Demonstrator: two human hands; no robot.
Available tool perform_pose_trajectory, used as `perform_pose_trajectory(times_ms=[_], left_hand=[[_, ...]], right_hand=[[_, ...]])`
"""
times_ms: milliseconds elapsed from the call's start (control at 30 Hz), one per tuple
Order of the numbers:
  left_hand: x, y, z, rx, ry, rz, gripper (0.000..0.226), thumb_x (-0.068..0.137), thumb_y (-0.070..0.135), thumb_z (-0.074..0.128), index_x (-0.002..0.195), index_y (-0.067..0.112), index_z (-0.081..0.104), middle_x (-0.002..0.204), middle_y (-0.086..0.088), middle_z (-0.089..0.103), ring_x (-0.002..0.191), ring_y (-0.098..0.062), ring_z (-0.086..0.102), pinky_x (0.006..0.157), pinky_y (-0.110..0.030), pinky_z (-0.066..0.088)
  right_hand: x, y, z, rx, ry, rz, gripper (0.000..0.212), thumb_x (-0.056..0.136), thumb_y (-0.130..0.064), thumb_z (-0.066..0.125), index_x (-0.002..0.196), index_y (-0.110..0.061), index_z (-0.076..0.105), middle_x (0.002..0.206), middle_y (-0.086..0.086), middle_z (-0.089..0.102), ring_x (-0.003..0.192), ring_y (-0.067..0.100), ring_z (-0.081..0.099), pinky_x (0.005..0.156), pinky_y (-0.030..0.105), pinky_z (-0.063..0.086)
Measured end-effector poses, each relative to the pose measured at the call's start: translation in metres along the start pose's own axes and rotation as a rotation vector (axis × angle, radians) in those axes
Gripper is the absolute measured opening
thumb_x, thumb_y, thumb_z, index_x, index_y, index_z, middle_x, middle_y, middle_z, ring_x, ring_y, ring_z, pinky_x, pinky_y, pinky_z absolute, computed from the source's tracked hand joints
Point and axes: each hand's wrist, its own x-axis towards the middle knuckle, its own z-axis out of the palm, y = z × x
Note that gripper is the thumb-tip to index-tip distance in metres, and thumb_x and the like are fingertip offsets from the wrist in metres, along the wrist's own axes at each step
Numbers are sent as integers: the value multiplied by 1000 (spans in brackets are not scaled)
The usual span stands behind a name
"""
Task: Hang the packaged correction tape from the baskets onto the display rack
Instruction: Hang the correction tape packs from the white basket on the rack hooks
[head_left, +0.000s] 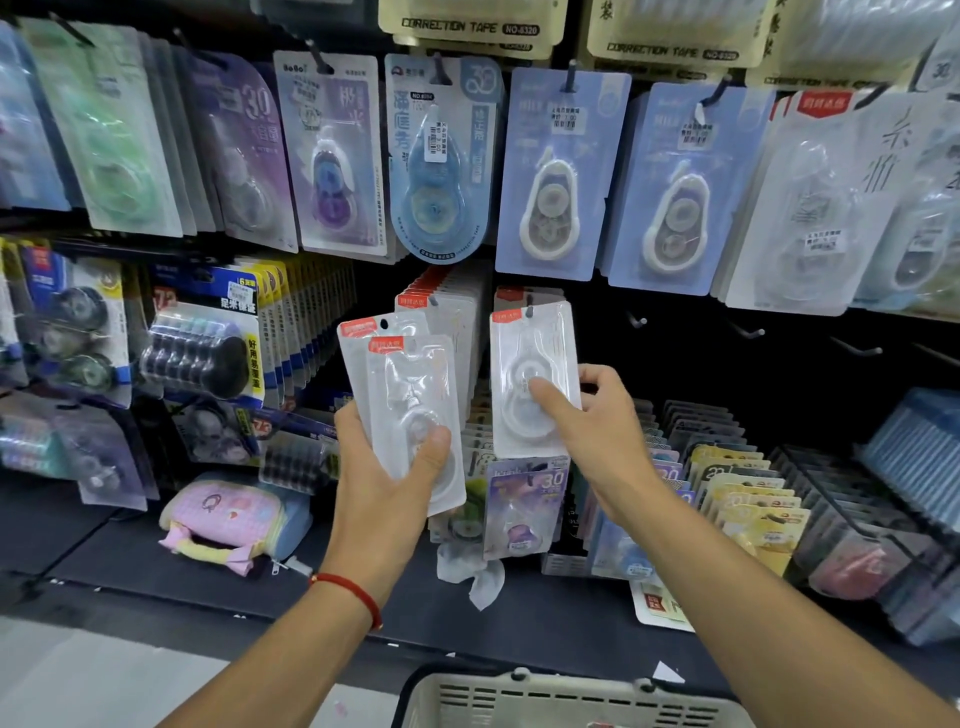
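Observation:
My left hand (387, 467) grips a small stack of white correction tape packs (410, 395) with red top labels, held upright in front of the rack. My right hand (592, 421) pinches a single white pack (530, 364), thumb on its clear blister; the pack's hole sits at a black hook (529, 310) on the display rack. More of the same packs (441, 306) hang on the neighbouring hook to the left. A beige basket (519, 696) shows at the bottom edge; its contents are hidden.
Blue and purple correction tape packs (556, 171) hang in the row above. Bare black hooks (748, 330) stick out to the right. Trays of upright packs (737, 493) fill the lower shelf right; a pink pouch (228, 519) lies at the left.

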Motion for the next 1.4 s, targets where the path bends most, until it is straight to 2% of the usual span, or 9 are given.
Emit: perform_pose_trajectory(times_ms=[100,167,367,633,800,1033,1167,1300,1400], left_hand=[[-2,2,0,30,-8,17,48,89,37,81,115,54,44,110,39,62,103,15,63,75,0,47],[-3,3,1,31,-6,26,49,86,40,83,113,54,45,109,39,63,102,16,63,75,0,47],[-3,1,3,-50,-40,-3,56,77,52,89,116,46,50,111,28,66,103,6,67,78,-9,53],[1,-2,2,-184,-59,-104,39,89,29,76,114,47,53,110,16,69,94,-19,76,57,-35,62],[4,-6,1,-141,-41,-78,47,100,15,68,102,59,53,102,22,68,87,-22,77,54,-36,61],[3,-7,1,-104,-62,-43,41,97,25,68,110,59,49,107,28,65,91,-7,75,56,-33,62],[3,-8,-1,-100,-78,-72,46,90,17,64,113,54,49,105,24,66,90,-16,76,58,-34,62],[1,-8,1,-69,-109,-74,50,91,17,63,117,55,46,107,28,64,94,-7,74,60,-35,64],[1,-11,3,-61,-107,-79,54,97,5,61,123,50,44,106,31,63,96,-5,73,60,-34,64]], right_hand=[[-5,2,2,-362,57,-72,63,95,-55,69,141,-23,40,131,-8,53,117,11,54,94,32,49],[-8,-1,3,-402,41,-161,46,96,-50,69,132,-27,50,129,-9,56,116,9,54,99,33,47],[-17,-3,12,-147,-531,-67,19,97,-38,75,106,-21,74,98,-4,77,91,7,72,78,31,63],[-9,2,4,15,-308,-41,26,88,-34,70,105,-15,65,91,24,74,75,24,65,72,43,52],[1,8,-1,68,-101,-86,13,103,-28,64,112,-21,58,92,-7,80,83,7,76,70,24,53],[-1,11,-1,81,18,-92,15,99,-31,67,108,-23,58,84,-4,80,74,4,72,60,19,51],[-1,9,0,47,54,-55,18,96,-37,69,108,-27,60,84,1,78,70,4,63,69,29,49],[-3,11,1,-108,67,-35,25,96,-40,71,112,-34,53,95,-10,73,83,-6,70,71,21,57],[-4,13,2,-78,64,-5,15,99,-33,68,106,-35,55,96,-6,75,87,10,77,88,41,63]])
